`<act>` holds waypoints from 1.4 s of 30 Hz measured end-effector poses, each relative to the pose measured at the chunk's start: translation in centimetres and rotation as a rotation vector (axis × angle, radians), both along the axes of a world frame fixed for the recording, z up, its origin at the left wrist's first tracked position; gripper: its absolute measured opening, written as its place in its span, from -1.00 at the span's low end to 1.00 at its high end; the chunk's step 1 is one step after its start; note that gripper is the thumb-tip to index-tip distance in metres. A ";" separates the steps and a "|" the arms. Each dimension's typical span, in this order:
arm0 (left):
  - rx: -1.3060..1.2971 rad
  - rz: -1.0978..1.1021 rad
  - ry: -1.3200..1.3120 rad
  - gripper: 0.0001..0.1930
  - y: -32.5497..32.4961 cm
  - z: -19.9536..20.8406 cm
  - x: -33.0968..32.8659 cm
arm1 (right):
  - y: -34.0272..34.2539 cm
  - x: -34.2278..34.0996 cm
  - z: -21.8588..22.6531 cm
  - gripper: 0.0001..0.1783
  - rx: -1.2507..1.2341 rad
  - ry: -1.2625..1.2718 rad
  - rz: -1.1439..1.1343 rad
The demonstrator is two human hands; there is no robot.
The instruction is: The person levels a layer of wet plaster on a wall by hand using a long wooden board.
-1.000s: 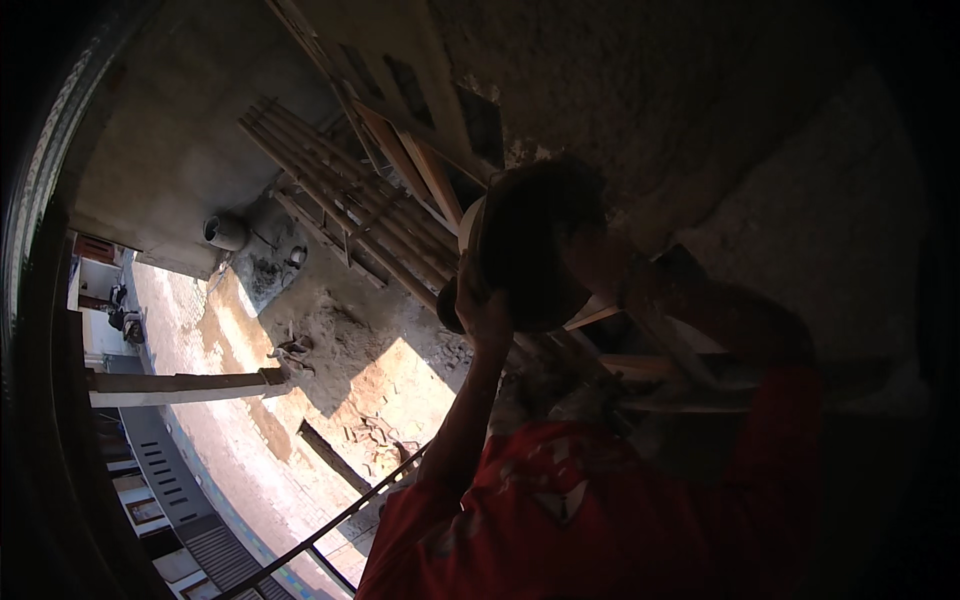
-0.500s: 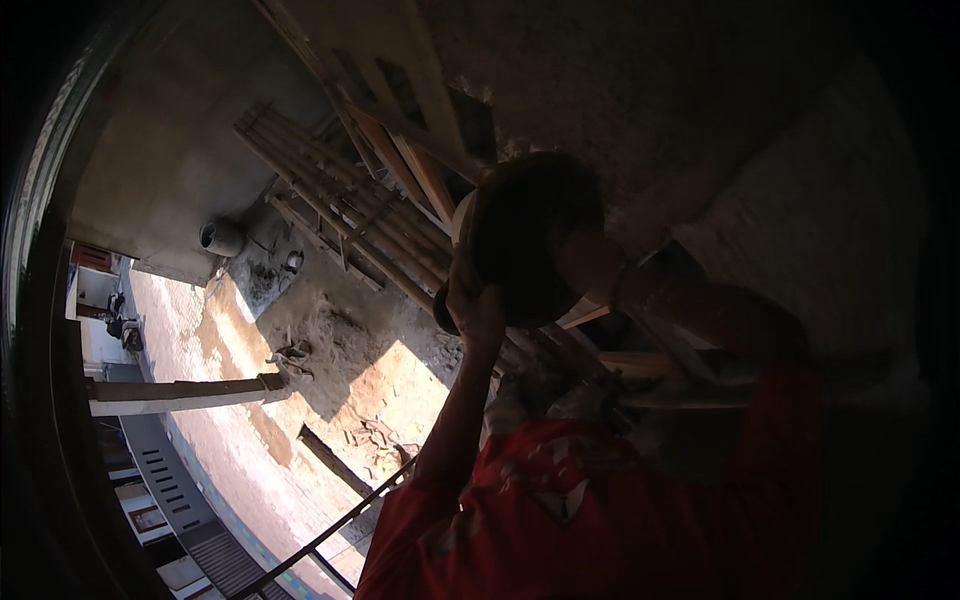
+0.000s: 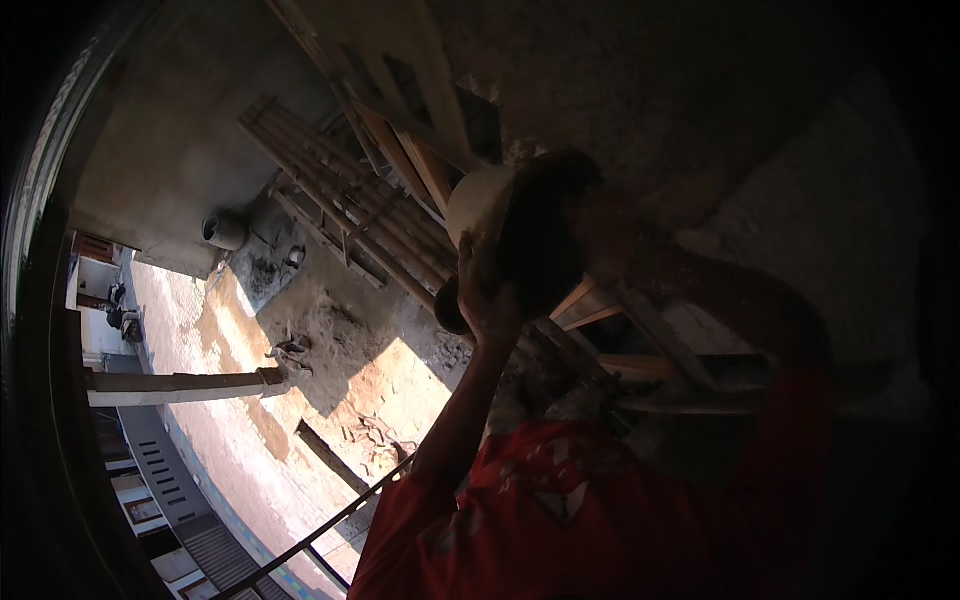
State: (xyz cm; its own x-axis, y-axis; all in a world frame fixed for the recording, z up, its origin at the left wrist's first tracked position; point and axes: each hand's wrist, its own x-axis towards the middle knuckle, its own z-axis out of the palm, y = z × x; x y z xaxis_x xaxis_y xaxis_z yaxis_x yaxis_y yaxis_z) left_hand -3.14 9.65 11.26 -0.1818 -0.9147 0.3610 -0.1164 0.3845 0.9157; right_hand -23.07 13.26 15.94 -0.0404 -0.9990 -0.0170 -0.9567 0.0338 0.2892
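Head view, from the left: sunlit paving (image 3: 195, 320) lies well off, then a grey bucket (image 3: 225, 232), dusty ground (image 3: 330, 325) and slanting poles (image 3: 350, 205) (bamboo, perhaps). The left hand (image 3: 488, 300) has its fingers wrapped on the pale outer left side of a bowl-shaped vessel (image 3: 535, 235), held up off the ground, its dark mouth turned right, the opening's long axis steep. At that mouth, nearer it, is the right hand (image 3: 605, 240); too dark to tell its fingers' state. Rough, dim wall or floor (image 3: 810, 220) fills the right.

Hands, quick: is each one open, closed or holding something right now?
Left hand: holding a round container.
Right hand: at its dark side, too dim to tell.
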 end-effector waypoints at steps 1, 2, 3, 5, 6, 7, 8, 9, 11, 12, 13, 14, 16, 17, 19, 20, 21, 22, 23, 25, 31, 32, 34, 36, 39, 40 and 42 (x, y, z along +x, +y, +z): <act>-0.040 0.017 -0.011 -0.32 0.0 0.3 -0.1 | -0.5 0.2 -0.4 -0.25 0.089 0.060 -0.049; -0.080 0.031 -0.021 -0.32 -0.1 0.6 -0.2 | -0.4 0.1 -0.1 -0.28 0.113 0.024 -0.005; -0.119 0.046 -0.031 -0.33 -0.2 0.9 -0.2 | -0.3 -0.2 0.4 -0.31 0.138 -0.013 0.041; -0.231 0.018 -0.103 -0.34 -0.1 1.5 0.3 | 0.0 -0.8 0.5 -0.38 0.179 -0.116 0.097; -0.284 0.006 -0.141 -0.35 0.0 1.8 0.5 | 0.1 -1.3 0.3 -0.41 0.196 -0.182 0.107; -0.265 -0.019 -0.119 -0.35 0.1 1.9 0.7 | 0.1 -1.9 0.2 -0.44 0.214 -0.247 0.117; -0.247 -0.040 -0.097 -0.36 0.0 2.1 0.9 | 0.2 -2.5 0.0 -0.48 0.232 -0.313 0.130; -0.230 -0.062 -0.072 -0.36 -0.1 2.4 1.1 | 0.2 -3.3 0.0 -0.51 0.249 -0.375 0.141; -0.203 -0.077 -0.092 -0.36 0.0 2.9 1.3 | 0.7 -5.5 -4.1 -0.63 0.138 -0.562 0.354; -0.183 -0.121 -0.074 -0.36 0.5 3.2 0.4 | 2.4 -8.3 -10.1 -0.69 0.011 -0.657 0.513; -0.171 -0.125 -0.070 -0.36 0.5 3.1 0.0 | 2.8 -9.5 -13.8 -0.73 -0.121 -0.772 0.701; -0.159 -0.102 -0.073 -0.36 0.3 2.7 0.7 | 2.5 -8.0 -13.8 -0.74 0.025 -0.903 0.563; -0.134 -0.065 -0.067 -0.35 -0.2 1.4 1.6 | 3.4 -3.8 -11.3 -0.75 0.253 -1.125 0.304; -0.119 -0.067 -0.056 -0.34 -0.6 0.5 1.4 | 4.4 -2.6 -9.7 -0.76 0.309 -1.225 0.165; -0.021 -0.066 -0.016 -0.33 -0.8 -0.2 1.1 | 5.5 -0.9 -6.6 -0.76 0.275 -1.451 -0.026; 0.059 -0.060 0.019 -0.33 -0.9 -0.2 0.7 | 5.7 -0.7 -5.2 -0.74 0.288 -1.517 -0.128; 0.136 -0.056 0.059 -0.33 -1.1 0.1 0.1 | 5.8 -0.8 -3.8 -0.71 0.297 -1.576 -0.230; 0.161 -0.047 0.099 -0.33 -1.1 0.3 -0.1 | 6.0 -1.0 -2.9 -0.68 0.303 -1.634 -0.335; 0.174 -0.036 0.146 -0.32 -0.9 1.3 0.3 | 5.9 -1.4 -2.2 -0.67 0.189 -1.475 -0.112; 0.140 -0.071 0.292 -0.33 -1.0 2.3 0.0 | 6.5 -2.9 0.5 -0.63 -0.002 -1.213 0.141; 0.258 -0.021 0.357 -0.42 -1.3 6.8 0.4 | 7.7 -5.3 12.0 -0.47 -0.038 -0.929 0.113; 0.251 -0.054 0.376 -0.47 -0.8 7.2 -0.7 | 9.2 -5.7 14.9 -0.42 -0.013 -0.878 0.057; 0.320 -0.070 0.438 -0.46 -0.6 8.1 0.1 | 9.2 -4.8 18.8 -0.36 0.004 -0.866 0.009; 0.331 -0.131 0.366 -0.45 -0.5 8.0 -0.2 | 11.1 -4.4 23.0 -0.33 0.011 -0.830 -0.034; 0.426 -0.043 0.395 -0.28 0.1 8.6 0.3 | 12.0 -5.3 26.3 -0.34 -0.001 -0.852 0.078; 0.418 -0.044 0.368 -0.27 -0.1 8.3 0.6 | 12.4 -5.6 27.3 -0.34 -0.019 -0.863 0.109; 0.401 -0.045 0.315 -0.25 -0.4 6.9 1.2 | 13.0 -6.3 29.0 -0.36 -0.007 -0.917 0.078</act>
State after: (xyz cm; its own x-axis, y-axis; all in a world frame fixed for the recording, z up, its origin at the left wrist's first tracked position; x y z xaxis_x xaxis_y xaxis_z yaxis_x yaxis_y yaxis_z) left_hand -1.98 9.24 18.19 -0.1628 -0.9863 0.0267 0.1974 -0.0061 0.9803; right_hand -29.42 26.22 44.90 0.0535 -0.9986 -0.0027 -0.8106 -0.0419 -0.5840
